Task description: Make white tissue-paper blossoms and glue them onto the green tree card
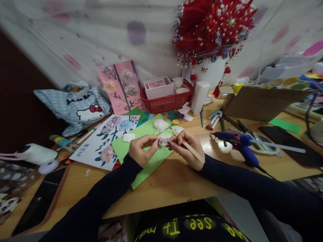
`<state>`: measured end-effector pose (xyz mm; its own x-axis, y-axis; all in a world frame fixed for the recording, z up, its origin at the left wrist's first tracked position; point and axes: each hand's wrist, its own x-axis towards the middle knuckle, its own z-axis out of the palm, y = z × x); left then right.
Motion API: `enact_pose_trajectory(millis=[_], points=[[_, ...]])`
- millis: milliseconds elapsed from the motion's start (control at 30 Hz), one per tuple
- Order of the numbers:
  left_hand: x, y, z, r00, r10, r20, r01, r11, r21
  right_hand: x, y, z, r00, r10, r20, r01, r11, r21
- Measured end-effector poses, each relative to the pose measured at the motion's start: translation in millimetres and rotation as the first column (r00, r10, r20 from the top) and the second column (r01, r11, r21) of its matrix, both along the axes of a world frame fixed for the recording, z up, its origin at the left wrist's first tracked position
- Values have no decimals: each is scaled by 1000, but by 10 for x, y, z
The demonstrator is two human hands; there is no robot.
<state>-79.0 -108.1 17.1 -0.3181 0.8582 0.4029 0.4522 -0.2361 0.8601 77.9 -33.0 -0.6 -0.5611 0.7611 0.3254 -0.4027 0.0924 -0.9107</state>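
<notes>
Between the fingertips of both hands is a small piece of thin white paper (164, 141), held over a light green sheet (141, 173). My left hand (142, 150) is closed, pinching its left side. My right hand (188, 153) closes on the right side and also keeps a flat wooden stick (193, 152) between its fingers, slanting across the palm. On the green sheet just beyond lies a fluffy white paper flower (160, 124) beside a drawn stem. A small stack of white paper squares (129, 137) rests left of it.
A blue hot glue gun (239, 143) lies to the right, near scissors (247, 129) and a black phone. Left are a flower picture (108, 134), a patterned bag (78, 107) and a phone (41, 198). Behind stand a red basket (164, 105) and red headdress (217, 30).
</notes>
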Motion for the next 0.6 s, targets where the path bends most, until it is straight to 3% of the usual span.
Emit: enact_pose_trajectory(millis=[267, 600], points=[[-89, 90, -56, 939, 26, 344, -22, 1000, -14, 6, 1, 20, 1000, -10, 15, 10, 1000, 7], [-196, 185, 23, 774, 128, 620, -131, 990, -41, 1, 29, -42, 998, -26, 52, 22, 998, 67]])
